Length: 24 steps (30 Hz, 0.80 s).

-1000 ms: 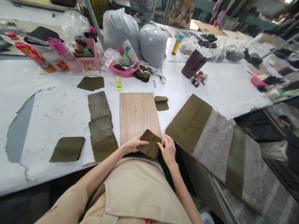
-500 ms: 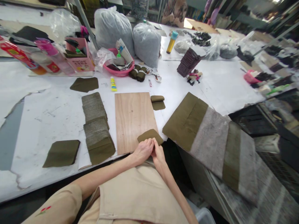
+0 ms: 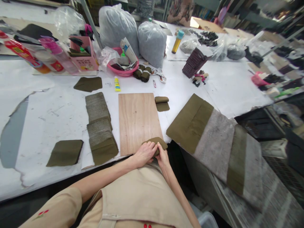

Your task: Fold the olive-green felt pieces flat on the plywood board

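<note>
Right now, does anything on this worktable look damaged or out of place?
Yes: at the picture's left, the white covering has a ragged-edged gap, with a grey surface showing through. It looks torn, since the covering around it is white.

Beige apron (image 3: 140, 198), beige sleeve (image 3: 59, 202), red flower motif (image 3: 43, 213)

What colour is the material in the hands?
The piece of material is olive green, seen best in the head view.
</note>
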Each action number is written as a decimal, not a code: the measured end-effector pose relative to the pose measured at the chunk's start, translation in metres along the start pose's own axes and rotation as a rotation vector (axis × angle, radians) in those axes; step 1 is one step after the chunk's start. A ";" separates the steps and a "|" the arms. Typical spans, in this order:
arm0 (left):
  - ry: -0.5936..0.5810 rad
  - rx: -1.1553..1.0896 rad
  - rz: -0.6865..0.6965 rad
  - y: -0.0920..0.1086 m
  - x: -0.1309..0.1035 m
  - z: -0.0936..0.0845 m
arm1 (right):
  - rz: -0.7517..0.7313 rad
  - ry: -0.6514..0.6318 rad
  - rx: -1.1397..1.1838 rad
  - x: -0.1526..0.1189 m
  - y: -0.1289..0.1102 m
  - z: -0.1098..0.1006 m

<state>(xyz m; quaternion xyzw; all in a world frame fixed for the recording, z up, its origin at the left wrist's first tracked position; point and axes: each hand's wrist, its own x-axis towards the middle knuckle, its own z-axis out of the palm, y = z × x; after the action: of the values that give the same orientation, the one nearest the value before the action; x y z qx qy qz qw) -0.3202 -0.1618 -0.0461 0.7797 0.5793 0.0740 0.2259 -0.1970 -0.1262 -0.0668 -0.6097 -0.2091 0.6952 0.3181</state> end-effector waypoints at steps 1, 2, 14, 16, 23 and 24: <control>0.017 -0.004 0.022 -0.002 0.000 0.002 | -0.004 0.012 0.005 0.000 -0.001 0.001; 0.041 -0.019 0.047 -0.005 0.000 0.003 | -0.006 0.021 0.015 0.000 -0.002 0.001; 0.074 -1.277 -0.148 -0.045 0.004 -0.009 | -0.350 0.130 -0.519 -0.005 -0.042 -0.055; -0.025 -1.412 -0.158 -0.046 0.005 -0.008 | -0.358 0.040 -0.522 -0.002 -0.041 -0.060; -0.231 -1.700 -0.149 -0.048 0.008 0.009 | 0.034 -0.349 -0.251 -0.006 -0.012 -0.055; -0.245 -1.714 -0.149 -0.049 0.008 0.010 | 0.025 -0.339 -0.238 -0.007 -0.009 -0.054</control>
<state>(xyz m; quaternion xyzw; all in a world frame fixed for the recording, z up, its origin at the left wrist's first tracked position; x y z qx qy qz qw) -0.3566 -0.1456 -0.0774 0.3033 0.3451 0.3854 0.8002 -0.1415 -0.1303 -0.0646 -0.5199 -0.3327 0.7621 0.1956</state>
